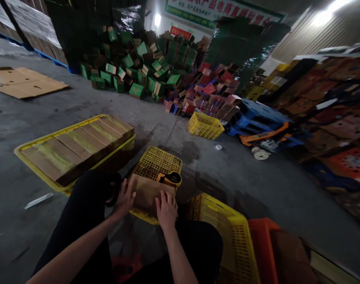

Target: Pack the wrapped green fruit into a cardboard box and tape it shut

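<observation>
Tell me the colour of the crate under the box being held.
The lattice plastic crate is yellow; head view.

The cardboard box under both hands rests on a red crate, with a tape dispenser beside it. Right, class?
No. The head view shows the crate is yellow, not red. The cardboard box does rest on it under the left hand and right hand, the tape dispenser beside it.

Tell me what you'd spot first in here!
The left hand and right hand rest on a brown box on a yellow crate, right in front. A huge heap of green boxes and red boxes lies at the back. At left, a yellow tray holds taped cartons.
</observation>
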A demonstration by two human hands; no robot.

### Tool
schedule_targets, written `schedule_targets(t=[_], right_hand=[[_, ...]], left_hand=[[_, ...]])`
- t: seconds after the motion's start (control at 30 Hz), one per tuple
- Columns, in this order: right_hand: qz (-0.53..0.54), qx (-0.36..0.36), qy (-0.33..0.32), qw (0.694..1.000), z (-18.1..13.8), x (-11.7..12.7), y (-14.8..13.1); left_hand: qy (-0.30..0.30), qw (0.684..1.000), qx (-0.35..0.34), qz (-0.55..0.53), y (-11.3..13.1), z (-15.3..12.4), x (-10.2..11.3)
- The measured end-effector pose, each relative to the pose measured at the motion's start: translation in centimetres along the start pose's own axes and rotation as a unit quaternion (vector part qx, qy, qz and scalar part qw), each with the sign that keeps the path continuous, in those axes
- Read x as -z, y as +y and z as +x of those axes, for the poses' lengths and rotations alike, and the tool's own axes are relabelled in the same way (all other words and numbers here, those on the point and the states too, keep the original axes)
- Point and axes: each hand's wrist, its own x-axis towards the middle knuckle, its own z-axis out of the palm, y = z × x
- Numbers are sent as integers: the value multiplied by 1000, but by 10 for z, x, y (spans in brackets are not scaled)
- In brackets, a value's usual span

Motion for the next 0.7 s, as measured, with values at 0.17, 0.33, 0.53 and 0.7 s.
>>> schedule_targets(t=[0.17, 0.33, 0.53, 0.7], right_hand=[[3, 1, 1, 1000, -4, -2, 1], [11, 3, -5, 1000, -5, -3, 2], [21, -6, -6, 1000, -5, -5, 4], [26, -5, -4, 1000, -5, -4, 4]], left_hand=[[5, 985, -106, 138, 23, -9, 8], [-29, 974, -118, 191, 35, -8, 17], [-39, 973, -114, 198, 36, 1, 23], [-44, 982, -85, 164, 35, 6, 18]])
